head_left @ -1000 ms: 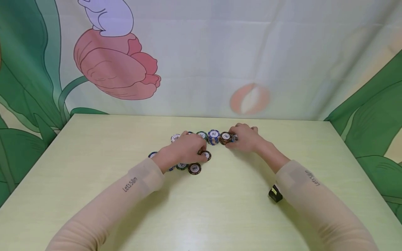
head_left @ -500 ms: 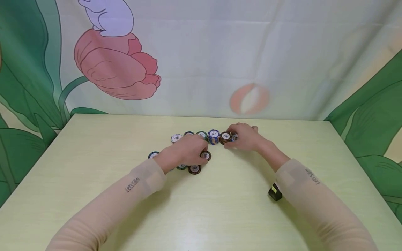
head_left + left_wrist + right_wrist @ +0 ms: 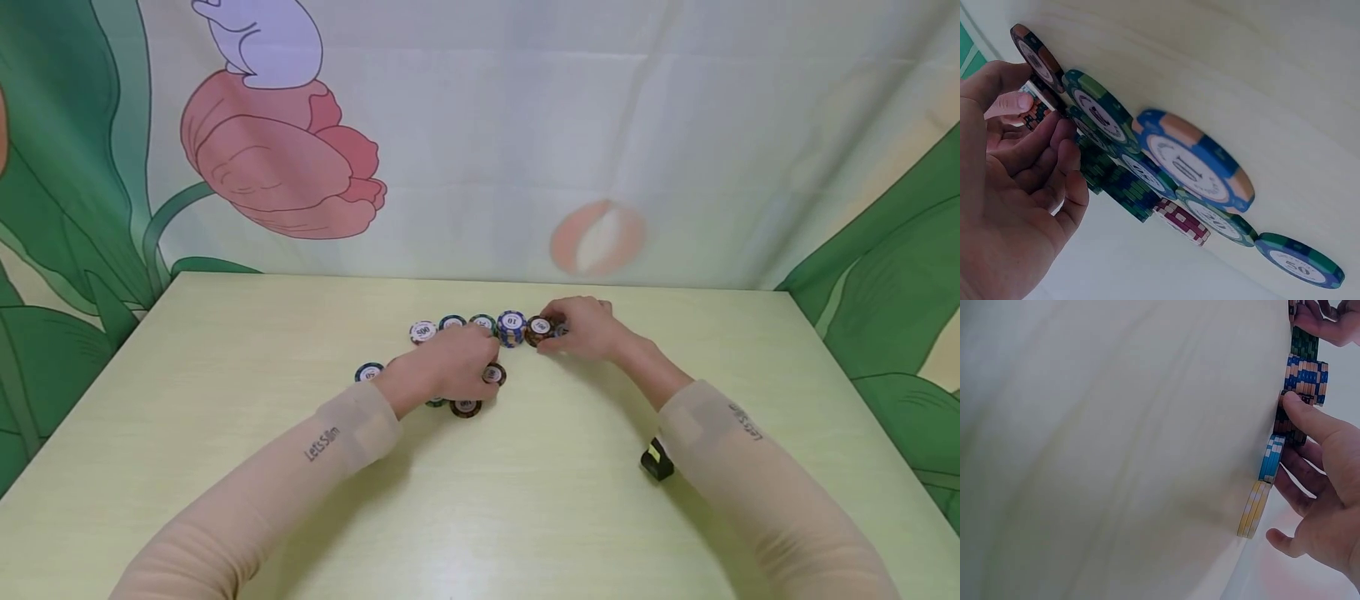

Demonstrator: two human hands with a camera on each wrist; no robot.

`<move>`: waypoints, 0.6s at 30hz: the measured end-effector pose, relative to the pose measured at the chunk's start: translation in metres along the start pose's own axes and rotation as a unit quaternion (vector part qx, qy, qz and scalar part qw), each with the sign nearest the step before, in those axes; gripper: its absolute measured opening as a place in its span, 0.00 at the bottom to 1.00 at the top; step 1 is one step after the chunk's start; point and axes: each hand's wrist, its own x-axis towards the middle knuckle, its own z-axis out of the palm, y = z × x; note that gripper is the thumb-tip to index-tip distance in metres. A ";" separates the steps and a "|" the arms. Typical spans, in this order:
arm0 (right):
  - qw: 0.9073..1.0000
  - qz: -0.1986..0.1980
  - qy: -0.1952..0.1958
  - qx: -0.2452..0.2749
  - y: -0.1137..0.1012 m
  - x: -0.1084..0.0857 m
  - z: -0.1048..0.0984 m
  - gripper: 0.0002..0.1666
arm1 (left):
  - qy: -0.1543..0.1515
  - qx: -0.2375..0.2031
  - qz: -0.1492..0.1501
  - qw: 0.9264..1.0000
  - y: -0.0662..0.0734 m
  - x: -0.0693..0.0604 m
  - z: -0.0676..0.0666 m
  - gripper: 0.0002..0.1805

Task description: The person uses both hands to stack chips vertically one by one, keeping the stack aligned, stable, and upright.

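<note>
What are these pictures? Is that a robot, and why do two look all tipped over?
No robot here, just a person's bare left hand and right hand. The wide picture comes from a camera on the head, looking down at a table; the tipped ones come from wrist cameras. On the table are round poker chips, some stacked, some lying flat, plus a small black object. The right hand grips a dark brown stack; the left hand seems to pinch a dark brown chip.
</note>
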 end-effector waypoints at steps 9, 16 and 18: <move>1.000 0.004 -0.011 -0.028 0.000 0.000 0.000 0.26 | 0.026 0.000 0.016 1.000 0.004 0.003 0.000 0.15; 0.999 0.011 -0.009 -0.036 -0.002 -0.002 -0.002 0.24 | 0.076 -0.013 0.042 0.996 0.010 0.010 -0.009 0.14; 0.999 0.011 -0.008 -0.035 -0.002 -0.002 -0.003 0.23 | 0.084 -0.012 0.036 0.996 0.011 0.013 -0.014 0.14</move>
